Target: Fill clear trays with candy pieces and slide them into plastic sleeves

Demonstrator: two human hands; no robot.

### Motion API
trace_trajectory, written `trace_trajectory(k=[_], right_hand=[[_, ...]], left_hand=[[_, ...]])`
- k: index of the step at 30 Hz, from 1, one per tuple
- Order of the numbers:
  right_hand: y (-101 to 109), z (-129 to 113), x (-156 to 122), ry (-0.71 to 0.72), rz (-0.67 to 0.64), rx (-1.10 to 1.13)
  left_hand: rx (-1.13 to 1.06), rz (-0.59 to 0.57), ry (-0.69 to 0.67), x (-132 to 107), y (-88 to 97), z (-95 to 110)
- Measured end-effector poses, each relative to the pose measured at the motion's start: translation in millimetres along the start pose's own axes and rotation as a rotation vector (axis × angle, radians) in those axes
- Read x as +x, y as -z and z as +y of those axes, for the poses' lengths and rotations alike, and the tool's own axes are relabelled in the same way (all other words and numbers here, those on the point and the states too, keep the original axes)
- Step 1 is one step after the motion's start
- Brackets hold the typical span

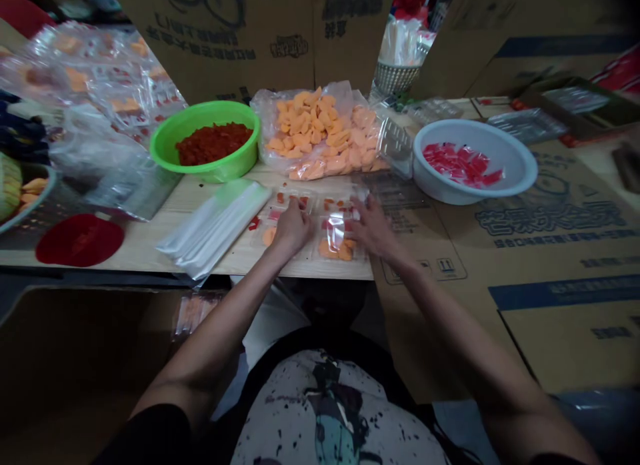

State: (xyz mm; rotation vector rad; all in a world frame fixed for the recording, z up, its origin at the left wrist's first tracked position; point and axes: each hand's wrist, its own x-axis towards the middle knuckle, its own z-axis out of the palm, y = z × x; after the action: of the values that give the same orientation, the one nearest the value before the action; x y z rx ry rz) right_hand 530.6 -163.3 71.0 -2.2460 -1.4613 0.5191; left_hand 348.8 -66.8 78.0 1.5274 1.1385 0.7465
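Two clear plastic trays lie side by side in front of me. The right tray (336, 235) has small red pieces at its far end, pink-red packets in the middle and orange pieces near me. The left tray (270, 215) looks similarly filled, partly hidden by my left hand (293, 228). That hand's fingers are pinched together over the tray's far part; what they hold is hidden. My right hand (374, 228) rests at the right tray's right edge, fingers apart. Just left of the trays is a stack of clear plastic bags (217, 222).
Behind stand a green basin (250, 145) of red pieces, a bag of orange pieces (320, 128) and a pale blue basin (423, 175) of red packets. A red lid (80, 240) lies left. Cardboard (450, 238) covers the right side; packed bags (110, 78) pile up far left.
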Motion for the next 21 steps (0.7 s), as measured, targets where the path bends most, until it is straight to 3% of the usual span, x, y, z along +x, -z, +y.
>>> trace_trajectory(k=[1,3,5,6,11,17,21], right_hand=[[-11,-2,-9,0.005,-0.017,-0.058],[-26,-8,-18,0.012,-0.005,-0.129],[-33,-13,-17,0.015,0.022,-0.141],[-34,-16,-14,0.016,0.024,-0.140],[-32,-31,-7,0.040,-0.006,-0.175],[-20,-42,-24,0.031,-0.025,-0.263],[4,-33,3,0.016,0.059,-0.290]], left_hand=[[0.147,-0.049,-0.128,-5,1.1,2],[0.429,-0.302,-0.326,-19,2.7,4],[0.597,-0.555,-0.411,-35,2.4,4],[0.648,-0.615,-0.417,-42,1.4,3],[0.728,-0.498,-0.413,-57,-1.2,-10],[0.757,-0.539,-0.487,-73,7.8,-25],[0.799,-0.482,-0.577,-85,8.7,-35]])
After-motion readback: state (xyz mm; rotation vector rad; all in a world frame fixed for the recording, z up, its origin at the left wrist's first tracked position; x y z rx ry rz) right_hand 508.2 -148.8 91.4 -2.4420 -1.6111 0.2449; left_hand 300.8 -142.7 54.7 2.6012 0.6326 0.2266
